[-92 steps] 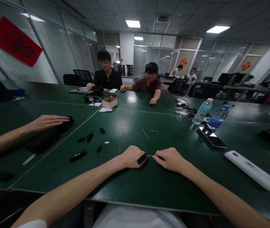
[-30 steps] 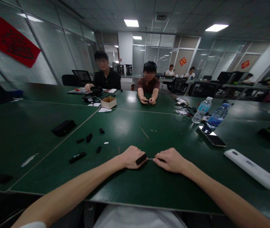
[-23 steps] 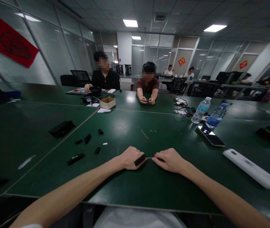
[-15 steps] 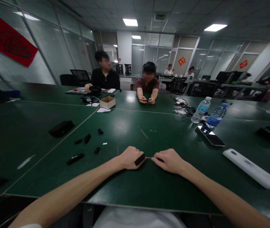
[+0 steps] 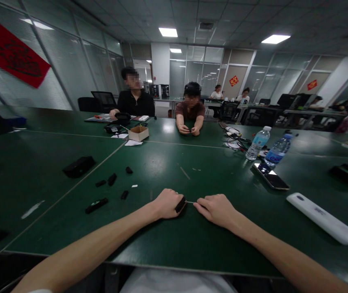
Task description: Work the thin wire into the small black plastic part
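My left hand (image 5: 166, 202) is closed around a small black plastic part (image 5: 180, 204), which shows at its thumb side just above the table. Opposite it, my right hand (image 5: 216, 208) is closed on a thin screwdriver (image 5: 190, 202). Only the bright metal shaft is visible; the handle is hidden in my fingers. The shaft's far end meets the edge of the black part, though I cannot make out the exact contact. Left of my hands lie several small black pieces (image 5: 112, 179) and a longer black piece (image 5: 96, 206).
A larger black case (image 5: 79, 167) lies at the left, a small cardboard box (image 5: 138, 133) further back. To the right are a water bottle (image 5: 258, 143), a second bottle (image 5: 278, 150), a phone (image 5: 271, 176) and a long white device (image 5: 322, 217). Two people sit across the green table (image 5: 161, 162).
The black part has turned slightly in my left hand and more of the metal shaft shows between my hands. My right hand has shifted a little. The things on the table keep their places.
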### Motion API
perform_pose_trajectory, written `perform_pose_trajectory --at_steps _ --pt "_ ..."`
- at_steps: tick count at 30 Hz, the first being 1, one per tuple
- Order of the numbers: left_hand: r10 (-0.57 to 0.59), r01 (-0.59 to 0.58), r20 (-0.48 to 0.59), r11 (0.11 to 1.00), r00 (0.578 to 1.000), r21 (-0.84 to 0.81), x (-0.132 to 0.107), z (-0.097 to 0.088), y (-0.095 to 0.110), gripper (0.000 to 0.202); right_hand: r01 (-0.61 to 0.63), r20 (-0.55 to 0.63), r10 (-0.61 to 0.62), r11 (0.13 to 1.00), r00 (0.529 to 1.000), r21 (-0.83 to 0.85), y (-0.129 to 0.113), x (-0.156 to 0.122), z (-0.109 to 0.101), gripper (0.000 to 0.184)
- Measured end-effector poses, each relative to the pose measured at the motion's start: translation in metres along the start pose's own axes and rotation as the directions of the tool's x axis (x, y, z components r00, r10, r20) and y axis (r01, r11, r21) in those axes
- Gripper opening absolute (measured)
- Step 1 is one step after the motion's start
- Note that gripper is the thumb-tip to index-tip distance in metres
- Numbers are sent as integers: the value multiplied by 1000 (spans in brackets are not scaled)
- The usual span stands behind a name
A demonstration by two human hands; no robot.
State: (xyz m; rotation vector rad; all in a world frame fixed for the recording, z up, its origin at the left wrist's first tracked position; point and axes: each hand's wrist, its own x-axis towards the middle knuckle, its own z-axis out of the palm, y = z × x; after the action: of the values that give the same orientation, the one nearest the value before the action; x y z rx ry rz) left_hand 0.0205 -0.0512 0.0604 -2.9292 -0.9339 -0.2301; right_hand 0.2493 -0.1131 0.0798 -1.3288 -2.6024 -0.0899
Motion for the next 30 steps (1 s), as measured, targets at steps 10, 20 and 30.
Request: perform_pose_trajectory --at_steps 10,20,30 --pt "96 -96 -8 995 995 -10 -3 1 -2 21 83 40 -84 996 996 43 1 0 -3 37" --pt "169 -169 -38 985 985 -19 -6 3 -4 26 145 17 -147 986 989 84 4 -1 -4 35" --pt "90 -89 9 996 996 -29 -3 -7 1 37 371 8 -375 921 927 114 -21 -3 4 35"
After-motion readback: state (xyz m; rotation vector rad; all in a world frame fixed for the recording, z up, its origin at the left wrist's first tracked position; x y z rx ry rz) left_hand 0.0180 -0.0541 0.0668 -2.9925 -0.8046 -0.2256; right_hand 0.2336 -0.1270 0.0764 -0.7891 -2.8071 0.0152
